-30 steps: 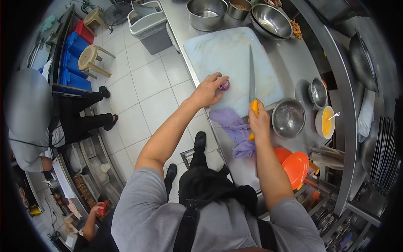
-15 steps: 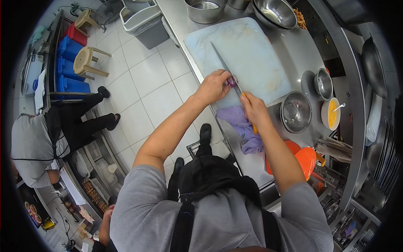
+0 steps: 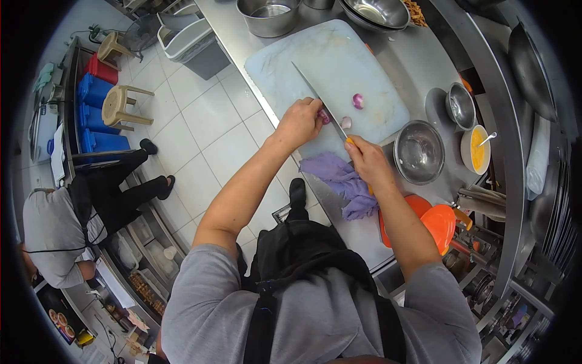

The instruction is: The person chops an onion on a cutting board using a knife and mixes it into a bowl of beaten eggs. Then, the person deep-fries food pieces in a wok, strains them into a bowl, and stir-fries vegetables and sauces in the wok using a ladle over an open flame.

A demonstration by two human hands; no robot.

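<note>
Head cam: left hand point(image 3: 300, 124) is curled up tight, pinching the purple onion point(image 3: 325, 116) right beside the knife point(image 3: 312, 87), and the right hand point(image 3: 370, 162) is wrapped round its yellow handle point(image 3: 349, 141). Pale onion slice point(image 3: 346, 122) and a purple onion chunk point(image 3: 358, 101) sit on the cutting board point(image 3: 282, 65) just past the right hand. Purple cloth point(image 3: 332, 171) is bunched just left of that hand, metal bowl point(image 3: 419, 152) to its right.

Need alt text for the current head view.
A person's left hand holds a red onion piece on a pale cutting board, the right hand holding a long knife beside it. Two loose pieces and a purple cloth lie nearby.
</note>
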